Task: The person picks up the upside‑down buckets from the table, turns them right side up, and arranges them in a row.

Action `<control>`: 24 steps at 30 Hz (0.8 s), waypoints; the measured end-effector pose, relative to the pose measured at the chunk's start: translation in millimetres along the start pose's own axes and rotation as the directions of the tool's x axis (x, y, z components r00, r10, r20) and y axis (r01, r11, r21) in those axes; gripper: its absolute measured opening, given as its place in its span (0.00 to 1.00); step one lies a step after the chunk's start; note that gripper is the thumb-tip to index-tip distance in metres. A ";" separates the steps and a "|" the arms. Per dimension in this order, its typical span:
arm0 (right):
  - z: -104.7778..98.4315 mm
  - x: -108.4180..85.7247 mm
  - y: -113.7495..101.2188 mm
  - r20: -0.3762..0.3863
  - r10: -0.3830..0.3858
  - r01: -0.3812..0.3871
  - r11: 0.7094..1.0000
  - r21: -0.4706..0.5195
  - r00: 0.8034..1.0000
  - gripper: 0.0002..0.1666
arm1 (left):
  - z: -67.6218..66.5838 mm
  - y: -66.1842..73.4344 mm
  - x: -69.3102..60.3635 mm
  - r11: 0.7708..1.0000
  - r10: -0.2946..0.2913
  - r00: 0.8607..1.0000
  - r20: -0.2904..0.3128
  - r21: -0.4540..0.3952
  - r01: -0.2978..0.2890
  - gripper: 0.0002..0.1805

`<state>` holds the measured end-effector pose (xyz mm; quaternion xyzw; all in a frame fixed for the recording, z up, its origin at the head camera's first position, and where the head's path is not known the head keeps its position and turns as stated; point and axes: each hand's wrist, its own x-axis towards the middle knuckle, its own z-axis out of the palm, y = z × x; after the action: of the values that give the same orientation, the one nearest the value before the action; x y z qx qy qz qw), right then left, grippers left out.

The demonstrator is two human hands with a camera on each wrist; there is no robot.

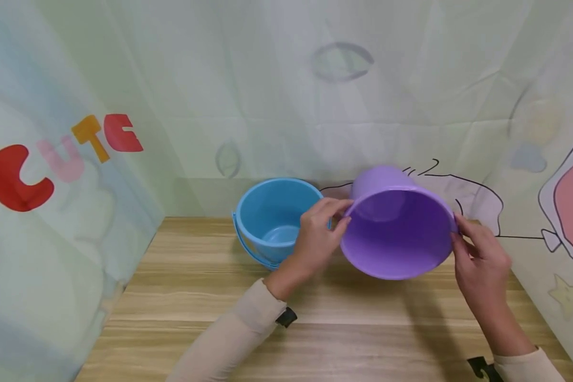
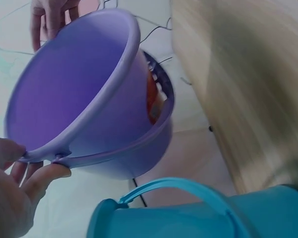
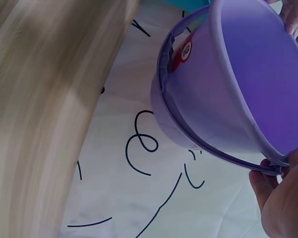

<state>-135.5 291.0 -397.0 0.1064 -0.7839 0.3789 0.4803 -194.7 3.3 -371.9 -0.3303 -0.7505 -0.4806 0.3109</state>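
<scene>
A purple bucket (image 1: 396, 239) is held above the table, tilted so that its open mouth faces me; no contents show inside. My left hand (image 1: 317, 231) pinches its rim at the left side, near the handle joint seen in the left wrist view. At the opposite side my right hand (image 1: 482, 265) grips the rim by the other handle joint. The purple handle (image 3: 181, 116) lies round the outside of the bucket, by a red label (image 3: 183, 55). Just left of the purple bucket a blue bucket (image 1: 248, 223) stands upright on the table, partly behind my left hand.
The wooden table (image 1: 196, 307) ends against a printed cloth backdrop (image 1: 277, 106) behind. A blue handle (image 1: 253, 252) hangs down at the front left of the blue bucket. Cloth walls also stand at both sides.
</scene>
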 end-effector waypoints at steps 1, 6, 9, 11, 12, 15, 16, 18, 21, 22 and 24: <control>0.0 1.1 -1.0 0.006 0.006 -0.006 1.000 0.001 1.000 0.28 | -1.6 0.4 1.5 1.000 -0.012 1.000 0.009 -0.005 0.012 0.16; -2.0 8.0 -5.0 0.061 0.043 -0.042 0.999 -0.017 0.997 0.27 | -6.3 1.6 9.4 0.997 -0.069 0.997 0.045 -0.019 0.070 0.16; -3.8 12.7 -6.6 0.092 0.059 -0.056 0.998 -0.039 0.994 0.27 | -6.9 1.8 13.2 0.993 -0.115 0.990 0.077 -0.020 0.117 0.17; -4.7 15.2 -7.5 0.113 0.065 -0.059 0.997 -0.057 0.991 0.28 | -6.7 1.2 15.2 0.989 -0.146 0.985 0.094 -0.024 0.149 0.17; -4.9 16.5 -7.5 0.122 0.066 -0.059 0.996 -0.064 0.990 0.28 | -6.6 0.7 16.1 0.986 -0.161 0.982 0.102 -0.022 0.164 0.17; -6.0 20.1 -7.6 0.156 0.084 -0.071 0.994 -0.088 0.984 0.28 | -5.7 -0.8 19.2 0.979 -0.199 0.972 0.126 -0.013 0.202 0.17; -6.3 21.5 -7.3 0.167 0.092 -0.076 0.992 -0.097 0.982 0.27 | -5.4 -1.3 20.4 0.977 -0.210 0.968 0.134 -0.009 0.213 0.18; -6.9 24.5 -6.3 0.190 0.112 -0.091 0.989 -0.118 0.975 0.27 | -4.9 -1.7 22.9 0.971 -0.235 0.960 0.152 -0.003 0.238 0.18; -7.0 29.6 -3.8 0.221 0.129 -0.094 0.983 -0.160 0.967 0.25 | -4.0 -2.3 27.2 0.960 -0.275 0.945 0.176 0.005 0.278 0.19; -6.8 31.6 -3.1 0.229 0.131 -0.092 0.981 -0.173 0.965 0.25 | -3.7 -2.5 28.6 0.956 -0.290 0.939 0.185 0.009 0.294 0.19; -6.4 35.7 -2.2 0.245 0.135 -0.086 0.976 -0.201 0.960 0.24 | -3.1 -3.2 31.3 0.946 -0.319 0.926 0.201 0.010 0.324 0.20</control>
<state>-148.4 301.0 -364.6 0.0646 -0.8764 0.3126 0.3606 -215.3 5.5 -348.0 -0.2530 -0.8161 -0.4983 0.1472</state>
